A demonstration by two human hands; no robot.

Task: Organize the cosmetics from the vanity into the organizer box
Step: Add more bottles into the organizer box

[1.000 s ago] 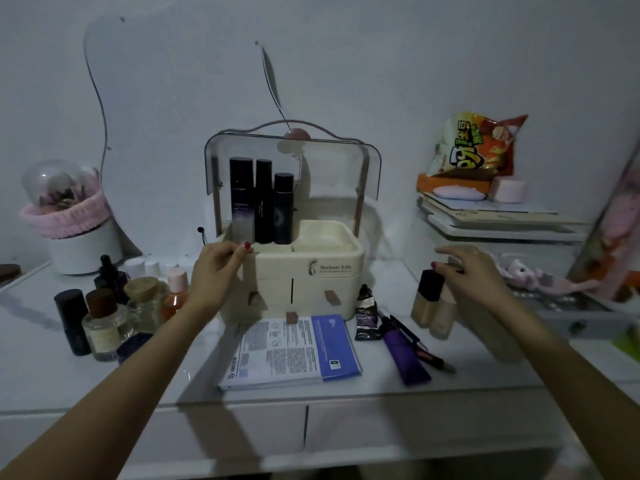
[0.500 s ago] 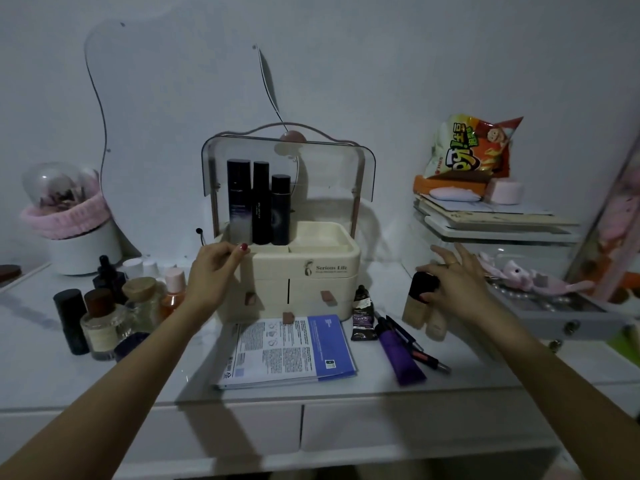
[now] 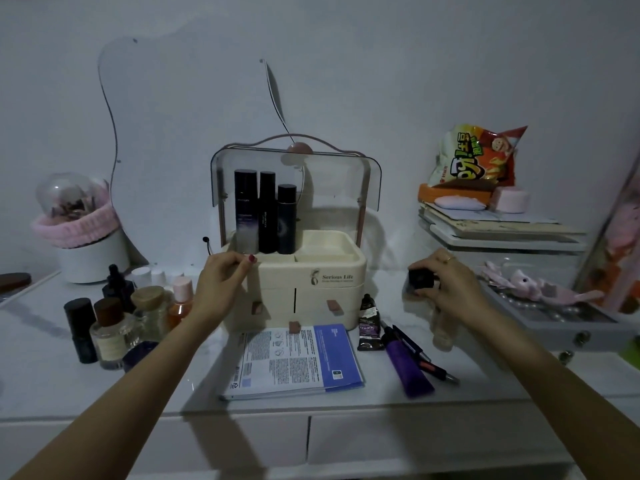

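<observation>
The foundation bottle (image 3: 420, 280) is now in the right hand (image 3: 450, 289), to the right of the organizer (image 3: 311, 282) and well apart from it. A second ago that hand was only reaching over a pair of beige bottles standing there; half a second ago the fingers were closing on the black cap of one. Now they are curled round the cap and neck, the bottle looks tipped and raised off the vanity (image 3: 173, 382), and its glass body is mostly hidden behind the hand and blurred. A second pale bottle (image 3: 441, 332) remains standing just below the wrist.

The left hand (image 3: 221, 285) has not moved in that time: it is bent over the organizer's front left corner, thumb and fingertips pressed on the rim, steadying the box. Behind it, three dark bottles (image 3: 265, 211) already stand in the rear left compartment under the raised clear lid (image 3: 346, 174). The right-hand compartment looks empty.

So the pick-up seems done, and the next step is probably carrying the bottle across to an open compartment. Much is left: a cluster of bottles (image 3: 114, 323) by the left arm, a small tube (image 3: 369, 323), a purple tube (image 3: 407, 367) and pens (image 3: 426, 362) in front of the box, and a leaflet (image 3: 294, 362) lying flat before the drawers.
</observation>
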